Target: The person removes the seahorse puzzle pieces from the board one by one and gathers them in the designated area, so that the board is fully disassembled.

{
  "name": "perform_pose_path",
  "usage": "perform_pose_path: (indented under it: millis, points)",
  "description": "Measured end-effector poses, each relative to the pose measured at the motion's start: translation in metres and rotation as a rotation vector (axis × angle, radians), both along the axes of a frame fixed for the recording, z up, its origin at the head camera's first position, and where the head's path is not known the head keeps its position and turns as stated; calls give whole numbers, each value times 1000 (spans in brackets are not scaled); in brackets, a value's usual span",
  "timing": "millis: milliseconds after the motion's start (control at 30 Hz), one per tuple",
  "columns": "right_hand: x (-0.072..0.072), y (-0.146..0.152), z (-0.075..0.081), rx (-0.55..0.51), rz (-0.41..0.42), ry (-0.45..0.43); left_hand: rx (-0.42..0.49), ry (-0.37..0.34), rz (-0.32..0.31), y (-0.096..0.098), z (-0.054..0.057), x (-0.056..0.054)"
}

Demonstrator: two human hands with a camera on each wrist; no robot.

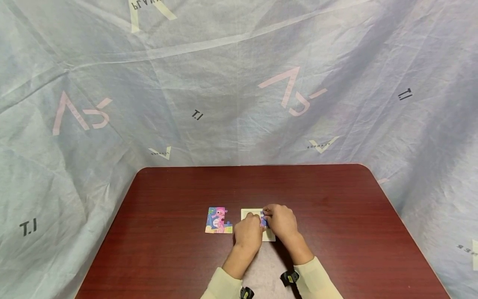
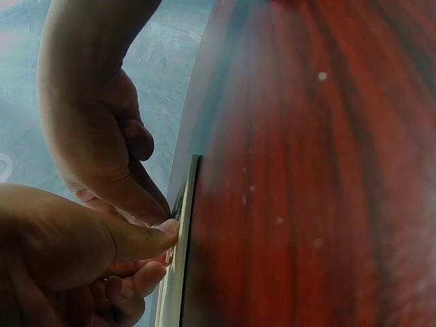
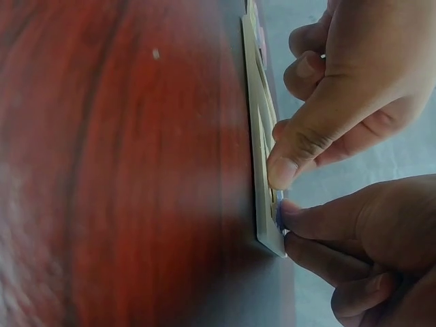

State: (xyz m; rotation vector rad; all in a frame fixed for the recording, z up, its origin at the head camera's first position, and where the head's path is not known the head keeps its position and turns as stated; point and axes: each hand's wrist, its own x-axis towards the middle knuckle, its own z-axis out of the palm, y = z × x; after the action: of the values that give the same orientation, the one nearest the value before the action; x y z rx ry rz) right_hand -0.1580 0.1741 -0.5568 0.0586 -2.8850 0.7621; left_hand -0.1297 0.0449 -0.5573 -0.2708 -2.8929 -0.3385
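A cream puzzle tray (image 1: 269, 236) lies flat on the table, partly covered by both hands. My left hand (image 1: 248, 234) is over its middle, thumb and fingers pinching at jigsaw pieces, whose edge stands slightly tilted above the tray in the right wrist view. My right hand (image 1: 281, 222) reaches in from the right and pinches a blue-purple jigsaw piece (image 3: 278, 212) at the tray's far right side. The two hands' fingertips are close together. Left of the tray lies a joined section of jigsaw (image 1: 216, 222) with a pink figure on blue.
The dark red wooden table (image 1: 168, 195) has rounded far corners. Grey printed cloth (image 1: 224, 83) hangs behind it and along both sides. Black straps with small devices (image 1: 289, 277) sit at the cuffs.
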Motion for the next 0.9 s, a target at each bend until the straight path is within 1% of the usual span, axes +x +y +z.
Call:
perform_pose_path:
  millis: [200,333,600,900]
  points:
    - [-1,-1,0,-4,-6,-1,-3,-39,4,0,1,-2]
    - [-2,-2,2,1,-6,-18,-8,-58,3,0,1,-3]
    - [-3,-2,3,2,-21,-30,12,-76,5,0,1,-3]
    - [-5,-3,3,-11,-31,-35,5,-103,13,1,2,-4]
